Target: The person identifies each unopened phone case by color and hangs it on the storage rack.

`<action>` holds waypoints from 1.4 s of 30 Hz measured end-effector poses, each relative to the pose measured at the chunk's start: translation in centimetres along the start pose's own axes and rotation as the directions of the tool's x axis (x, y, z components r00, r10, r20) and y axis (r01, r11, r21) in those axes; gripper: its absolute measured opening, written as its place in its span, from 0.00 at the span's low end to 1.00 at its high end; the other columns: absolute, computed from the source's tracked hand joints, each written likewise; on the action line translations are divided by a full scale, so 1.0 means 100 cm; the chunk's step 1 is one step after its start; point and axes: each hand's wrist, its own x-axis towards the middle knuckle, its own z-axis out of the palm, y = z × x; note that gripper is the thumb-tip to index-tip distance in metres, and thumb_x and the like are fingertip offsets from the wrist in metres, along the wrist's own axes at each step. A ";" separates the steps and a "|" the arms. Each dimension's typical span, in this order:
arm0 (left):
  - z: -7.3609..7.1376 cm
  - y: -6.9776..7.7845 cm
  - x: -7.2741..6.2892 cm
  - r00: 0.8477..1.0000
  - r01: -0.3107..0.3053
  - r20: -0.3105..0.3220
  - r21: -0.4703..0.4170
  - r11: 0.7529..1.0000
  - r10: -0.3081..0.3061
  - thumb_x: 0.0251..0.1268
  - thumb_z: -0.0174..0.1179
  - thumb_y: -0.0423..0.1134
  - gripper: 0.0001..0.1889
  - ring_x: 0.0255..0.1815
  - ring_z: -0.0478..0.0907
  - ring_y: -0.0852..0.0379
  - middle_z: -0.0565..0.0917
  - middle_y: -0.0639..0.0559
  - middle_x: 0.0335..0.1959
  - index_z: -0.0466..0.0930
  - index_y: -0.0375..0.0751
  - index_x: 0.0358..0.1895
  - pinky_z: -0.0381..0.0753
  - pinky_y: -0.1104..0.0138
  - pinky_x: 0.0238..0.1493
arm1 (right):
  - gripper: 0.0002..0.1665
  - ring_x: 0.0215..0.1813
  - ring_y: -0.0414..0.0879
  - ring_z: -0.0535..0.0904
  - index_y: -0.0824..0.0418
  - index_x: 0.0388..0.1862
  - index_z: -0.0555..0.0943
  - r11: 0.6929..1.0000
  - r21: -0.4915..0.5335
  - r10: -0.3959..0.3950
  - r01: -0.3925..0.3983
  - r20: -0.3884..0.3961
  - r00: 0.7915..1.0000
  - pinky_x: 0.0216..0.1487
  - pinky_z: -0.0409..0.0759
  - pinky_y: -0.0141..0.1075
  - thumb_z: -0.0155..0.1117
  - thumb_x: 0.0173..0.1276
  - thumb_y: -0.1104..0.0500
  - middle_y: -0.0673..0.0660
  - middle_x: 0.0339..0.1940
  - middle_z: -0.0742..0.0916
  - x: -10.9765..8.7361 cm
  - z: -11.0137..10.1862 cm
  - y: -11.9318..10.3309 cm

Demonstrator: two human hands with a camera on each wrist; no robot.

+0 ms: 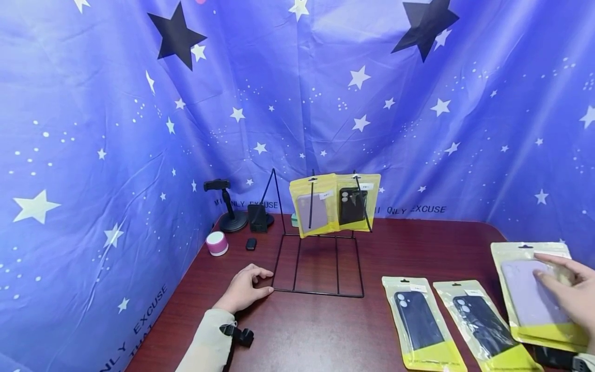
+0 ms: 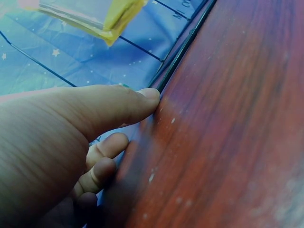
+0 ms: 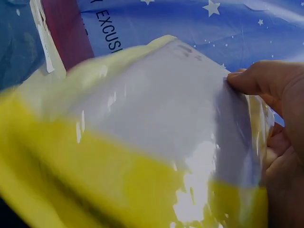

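A black wire display rack (image 1: 316, 293) stands on the table, and my left hand (image 1: 245, 289) is at its front left corner. The thumb tip (image 2: 151, 97) touches the wire, with the other fingers loosely bent below it. My right hand (image 1: 569, 289) grips a clear and yellow bag (image 1: 534, 330) by its right side, thumb on the front face. Inside this bag is a lavender phone case (image 1: 530, 289). Two more bags, one with a lavender case (image 1: 312, 212) and one with a black case (image 1: 351, 206), hang on the rack's hooks.
Two bagged dark phone cases (image 1: 418, 320) (image 1: 483, 325) lie at the front right of the table (image 1: 297, 330). At the back left are a black phone stand (image 1: 232, 219), a pink-and-white round container (image 1: 216, 244) and a small black object (image 1: 251, 244). Star-printed blue cloth (image 1: 297, 103) surrounds the table.
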 end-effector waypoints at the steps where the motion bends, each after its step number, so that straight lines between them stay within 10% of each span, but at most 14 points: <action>1: 0.000 0.000 0.000 1.000 0.001 0.000 0.000 1.000 -0.001 0.56 0.81 0.46 0.18 0.41 0.74 0.61 0.79 0.64 0.40 0.89 0.58 0.50 0.77 0.63 0.47 | 0.30 0.23 0.28 0.80 0.61 0.59 0.88 1.000 -0.019 -0.010 0.010 -0.016 1.000 0.18 0.76 0.27 0.62 0.64 0.83 0.28 0.38 0.87 0.002 0.001 -0.001; 21: -0.002 0.002 0.000 1.000 -0.004 0.002 -0.009 1.000 0.004 0.56 0.81 0.45 0.18 0.41 0.74 0.60 0.81 0.61 0.41 0.89 0.57 0.51 0.77 0.63 0.47 | 0.19 0.25 0.23 0.80 0.80 0.53 0.83 0.980 -0.095 -0.181 0.176 -0.054 0.982 0.28 0.75 0.19 0.65 0.62 0.83 0.29 0.32 0.87 0.035 0.030 -0.089; 42: 0.000 -0.001 0.000 1.000 -0.005 0.003 -0.006 1.000 0.005 0.56 0.80 0.46 0.18 0.41 0.74 0.60 0.80 0.62 0.40 0.90 0.57 0.51 0.77 0.62 0.46 | 0.25 0.32 0.25 0.83 0.68 0.61 0.85 0.988 -0.059 -0.144 0.140 -0.061 0.988 0.30 0.78 0.21 0.72 0.63 0.74 0.32 0.39 0.87 0.046 0.101 -0.164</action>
